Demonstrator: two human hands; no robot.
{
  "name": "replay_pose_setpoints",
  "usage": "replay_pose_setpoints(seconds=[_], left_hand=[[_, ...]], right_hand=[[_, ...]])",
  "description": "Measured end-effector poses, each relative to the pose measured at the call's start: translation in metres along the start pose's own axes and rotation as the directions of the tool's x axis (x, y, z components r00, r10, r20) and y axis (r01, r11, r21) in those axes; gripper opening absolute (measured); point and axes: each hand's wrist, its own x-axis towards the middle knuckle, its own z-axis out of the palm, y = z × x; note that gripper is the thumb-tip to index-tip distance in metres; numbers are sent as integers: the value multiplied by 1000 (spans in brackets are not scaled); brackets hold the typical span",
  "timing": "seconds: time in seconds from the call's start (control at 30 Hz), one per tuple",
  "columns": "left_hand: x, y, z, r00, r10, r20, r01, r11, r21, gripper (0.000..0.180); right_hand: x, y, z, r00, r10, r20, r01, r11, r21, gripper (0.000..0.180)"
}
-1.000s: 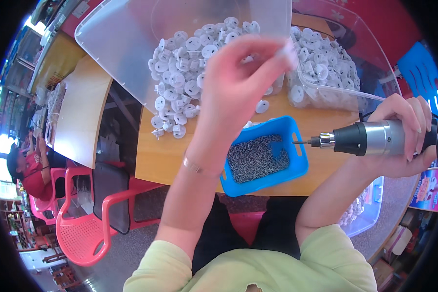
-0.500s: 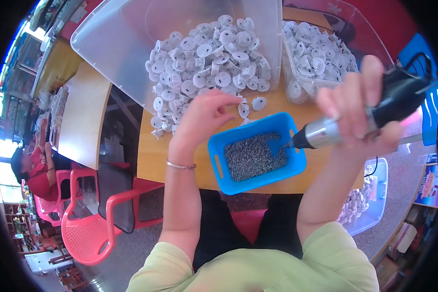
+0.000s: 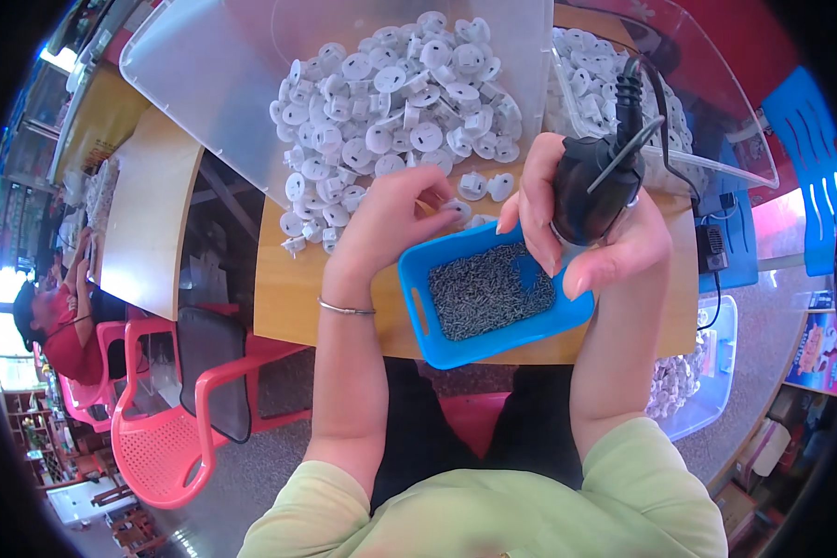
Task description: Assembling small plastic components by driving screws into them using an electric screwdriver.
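I sit at a wooden table (image 3: pixel 284 293), a pink chair (image 3: pixel 161 451) on the floor (image 3: pixel 274 460) to my left. My left hand (image 3: pixel 391 216) pinches a white plastic part (image 3: pixel 457 212), round-faced and small, just beyond the blue tray (image 3: pixel 479 351) of grey screws (image 3: pixel 484 296); my right hand (image 3: pixel 614 249) grips a black, corded screwdriver (image 3: pixel 590 197) over the tray's far right corner.

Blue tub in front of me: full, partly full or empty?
Partly full: the blue tub holds a spread of small grey metal pieces, while bare blue bottom shows toward its right end.
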Motion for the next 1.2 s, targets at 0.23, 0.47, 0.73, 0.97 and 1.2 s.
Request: replay_pose_setpoints(seconds=[0.23, 0.47, 0.73, 0.97, 1.2], left_hand=[[-17, 11, -6, 969, -54, -239, -101, 799, -592, 13], [-30, 33, -12, 998, 9, -55, -53, 481, -875, 9], [-32, 61, 21, 982, 187, 38, -171, 951, -259, 25], [-32, 58, 22, 994, 104, 12, -97, 958, -269, 16], [-32, 56, 19, 994, 102, -32, -107, 959, -261, 18]], right_hand=[[-2, -1, 4, 997, 7, -73, -7, 1000, -1, 54], [-1, -27, -6, 960, -267, -84, 279, 936, 216, 44], [-10, -38, -10, 908, -359, -214, 417, 744, 522, 38], [-11, -45, -8, 862, -374, -341, 502, 719, 480, 38], [-15, -50, -4, 799, -395, -453, 588, 671, 452, 38]])
